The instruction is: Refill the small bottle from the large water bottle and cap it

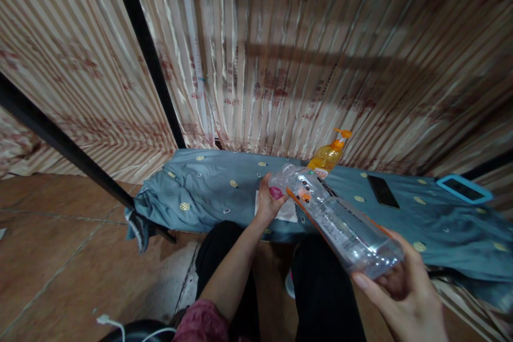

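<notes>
Head view shows the bottle point(339, 219) lying aslant above the lap, base cupped in the right hand point(401, 288), neck toward the left hand point(269, 200), which pinches the cap point(276, 192).

Cut off at the bottom edge: right hand point(404, 291) under the bottle point(340, 219). Hidden behind that bottle: lower part of the orange pump bottle point(329, 155). Too blurred to read: bottle label print.
</notes>
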The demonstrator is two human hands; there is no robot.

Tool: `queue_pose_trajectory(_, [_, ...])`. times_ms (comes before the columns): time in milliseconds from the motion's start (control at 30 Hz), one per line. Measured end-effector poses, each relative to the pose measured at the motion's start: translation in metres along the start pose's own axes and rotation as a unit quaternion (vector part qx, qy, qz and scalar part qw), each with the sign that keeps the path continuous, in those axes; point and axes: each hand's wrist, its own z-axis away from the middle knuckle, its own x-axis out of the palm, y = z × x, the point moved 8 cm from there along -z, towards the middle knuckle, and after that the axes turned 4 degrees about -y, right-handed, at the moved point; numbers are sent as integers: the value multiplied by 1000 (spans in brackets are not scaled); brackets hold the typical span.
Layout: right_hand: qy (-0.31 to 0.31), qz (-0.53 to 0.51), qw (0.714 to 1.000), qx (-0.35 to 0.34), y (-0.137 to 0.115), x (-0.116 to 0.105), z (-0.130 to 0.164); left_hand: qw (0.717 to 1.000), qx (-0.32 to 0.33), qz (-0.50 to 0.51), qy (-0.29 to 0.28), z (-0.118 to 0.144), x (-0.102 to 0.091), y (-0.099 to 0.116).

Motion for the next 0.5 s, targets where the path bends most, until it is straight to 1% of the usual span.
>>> queue_pose_trajectory(100, [1, 3, 1000, 13, -1, 0, 0, 1000, -6, 1, 2, 0, -1, 1])
queue_pose_trajectory(300, [32, -7, 999, 27, -11, 2, 1, 1000, -20, 6, 2, 0, -1, 1])
queue_pose_trajectory(500, [8, -7, 1000, 23, -5, 0, 0, 1000, -23, 10, 4, 0, -1, 1])
